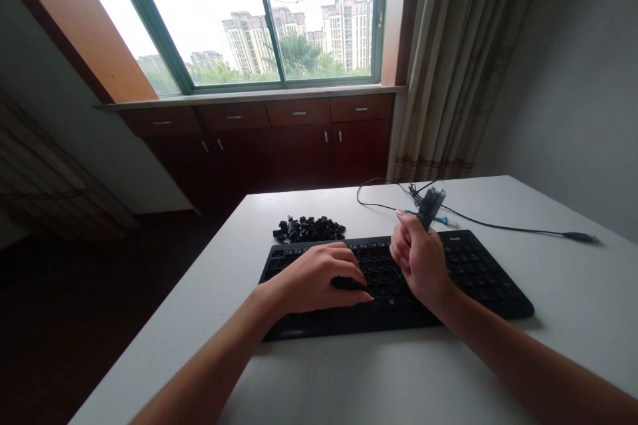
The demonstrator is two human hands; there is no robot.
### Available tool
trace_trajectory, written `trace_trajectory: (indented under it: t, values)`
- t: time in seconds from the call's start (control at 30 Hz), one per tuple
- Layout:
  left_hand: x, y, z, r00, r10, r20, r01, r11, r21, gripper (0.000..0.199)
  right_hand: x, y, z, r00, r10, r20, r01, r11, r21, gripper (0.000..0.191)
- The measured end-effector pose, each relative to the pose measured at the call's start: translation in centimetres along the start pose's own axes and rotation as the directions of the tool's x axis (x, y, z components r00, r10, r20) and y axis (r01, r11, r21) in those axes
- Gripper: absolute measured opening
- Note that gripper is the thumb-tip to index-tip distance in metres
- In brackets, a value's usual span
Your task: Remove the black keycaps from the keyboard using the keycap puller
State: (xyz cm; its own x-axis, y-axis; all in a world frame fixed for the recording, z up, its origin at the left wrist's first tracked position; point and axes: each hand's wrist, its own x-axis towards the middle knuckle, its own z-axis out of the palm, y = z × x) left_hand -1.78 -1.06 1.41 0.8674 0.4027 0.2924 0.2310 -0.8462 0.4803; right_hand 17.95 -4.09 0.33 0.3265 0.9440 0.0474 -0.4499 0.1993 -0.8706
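Note:
A black keyboard [319,327] lies across the white table, with many bare key sockets in its middle. My left hand [319,275] rests on its left half, fingers curved and thumb stretched apart, palm side down. Whether anything small sits under those fingers is hidden. My right hand [421,259] is closed in a fist around a keycap puller [429,207]. The puller's dark body with clear prongs sticks up above the fist, and thin wire shows just below the fingers, close over the keys. Behind the keyboard's left part is a heap of loose black keycaps [309,229].
A thin black cable [513,230] with a plug [581,237] at its end runs over the right rear of the white table [558,212]. A small teal-handled tool [442,220] lies behind my right hand. Cabinets [299,153] stand beneath the window.

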Motion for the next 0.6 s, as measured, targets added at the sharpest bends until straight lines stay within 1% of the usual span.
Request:
trace_trajectory:
  t: [0.07, 0.1, 0.17, 0.2, 0.23, 0.3, 0.33, 0.37, 0.4, 0.47, 0.53, 0.6]
  values:
    - [0.0, -0.1, -0.1, 1.0, -0.01, -0.022, 0.009, 1.0, -0.026, 0.02, 0.0, 0.0, 0.0, 1.0, 0.001, 0.0, -0.001, 1.0, 0.003, 0.053]
    - [0.0, -0.2, -0.2, 0.999, -0.032, -0.044, 0.031, 0.999, -0.03, 0.02, 0.0, 0.0, 0.0, 1.0, 0.003, 0.001, -0.003, 1.0, 0.005, 0.052]
    - [-0.1, -0.8, -0.5, 0.985, -0.107, -0.133, 0.106, 0.994, -0.013, 0.02, 0.0, -0.1, 0.0, 1.0, 0.007, 0.003, -0.007, 1.0, 0.004, 0.052]
    - [-0.2, -1.3, -0.7, 0.967, -0.151, -0.205, 0.156, 0.988, 0.006, 0.02, 0.0, -0.1, 0.0, 1.0, 0.01, 0.006, -0.01, 1.0, 0.002, 0.052]
    - [-0.4, -1.8, -0.9, 0.937, -0.195, -0.289, 0.212, 0.977, 0.026, 0.02, -0.1, -0.1, 0.0, 1.0, 0.013, 0.011, -0.013, 1.0, -0.001, 0.052]
    - [-0.9, -3.1, -1.4, 0.852, -0.265, -0.451, 0.326, 0.943, 0.062, 0.019, -0.1, 0.0, -0.1, 1.0, 0.018, 0.022, -0.017, 1.0, -0.013, 0.053]
    - [-1.1, -3.8, -1.6, 0.81, -0.29, -0.51, 0.377, 0.923, 0.074, 0.019, -0.2, 0.1, -0.1, 0.999, 0.019, 0.028, -0.018, 1.0, -0.022, 0.054]
    - [-1.4, -4.4, -1.8, 0.777, -0.306, -0.55, 0.416, 0.906, 0.084, 0.019, -0.2, 0.2, -0.2, 0.999, 0.018, 0.032, -0.017, 0.999, -0.032, 0.055]
    - [-1.7, -4.9, -2.0, 0.755, -0.317, -0.574, 0.444, 0.891, 0.092, 0.019, -0.2, 0.4, -0.2, 0.999, 0.016, 0.036, -0.015, 0.999, -0.042, 0.055]
    - [-2.2, -5.8, -2.2, 0.734, -0.327, -0.596, 0.477, 0.872, 0.109, 0.019, -0.2, 0.7, -0.3, 0.999, 0.016, 0.03, -0.015, 0.998, -0.056, 0.054]
    - [-2.5, -6.3, -2.2, 0.728, -0.332, -0.6, 0.495, 0.86, 0.125, 0.019, -0.2, 1.1, -0.4, 0.999, 0.022, 0.034, -0.02, 0.998, -0.065, 0.053]
    - [-2.6, -6.5, -2.0, 0.733, -0.332, -0.594, 0.501, 0.854, 0.142, 0.019, -0.3, 1.3, -0.5, 0.998, 0.035, 0.046, -0.031, 0.996, -0.078, 0.053]
